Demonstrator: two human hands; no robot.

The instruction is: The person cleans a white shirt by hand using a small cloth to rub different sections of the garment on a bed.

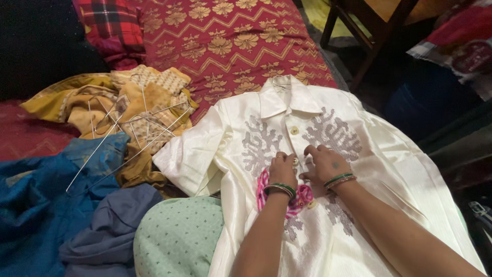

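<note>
Cream shirt (359, 154) lies spread out flat on the bed, front side up, with its collar pointing away from the person and its lower part coming over the person's lap. It has grey embroidered patterns on both sides of the button line, and one round button (294, 131) shows below the collar. Both hands rest on the middle of the shirt front, close together at the button line. The left hand (283, 169) has its fingers curled down onto the cloth, and it seems to pinch the edge of the placket, though the view is too small to be sure. The right hand (323, 163) lies just beside it, the fingers bent and pressing on the cloth, also at the placket. Each wrist wears green and gold bangles (281, 189). Something pink (297, 197) shows under the wrists, on the shirt. To the left of the shirt, a pile of yellow clothes (128, 102) lies on the bed, with thin wire hangers (128, 138) on top of it. Nearer to the person lie a blue garment (36, 205) and a grey-blue one (107, 231), touching each other. A light green dotted cloth (179, 236) covers the person's knee, just beside the shirt. The bed has a red cover (230, 41) with gold flower and zigzag patterns.
</note>
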